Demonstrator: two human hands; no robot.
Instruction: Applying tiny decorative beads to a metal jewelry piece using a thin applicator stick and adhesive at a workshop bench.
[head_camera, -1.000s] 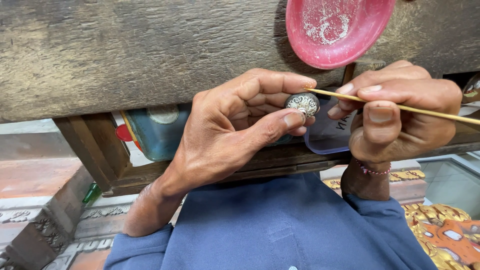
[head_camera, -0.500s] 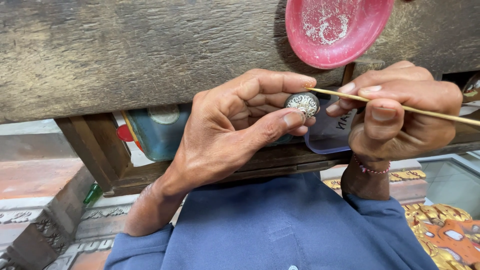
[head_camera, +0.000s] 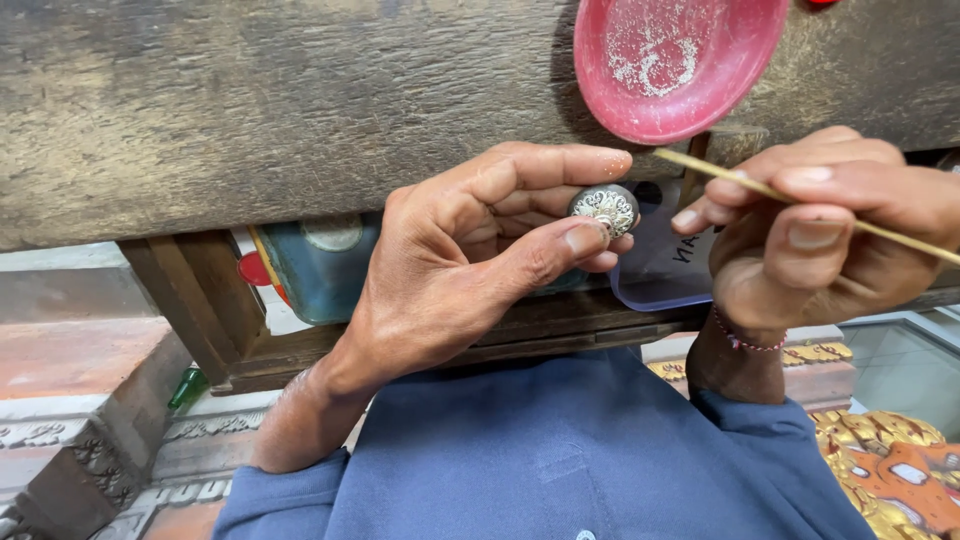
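Below rough wooden bench (head_camera: 250, 110), blue tin (head_camera: 325, 265) and clear plastic packet (head_camera: 660, 275) sit.

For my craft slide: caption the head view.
Left hand pinches a small round ornament while right hand holds a thin stick below a pink dish.

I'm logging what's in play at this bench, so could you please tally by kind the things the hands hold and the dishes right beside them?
Small round ornament with pale filigree, pinched in the left hand: 1
Thin yellow stick, held in the right hand: 1
Pink shallow dish on the wooden bench: 1
Clear plastic tray: 1
Total: 4
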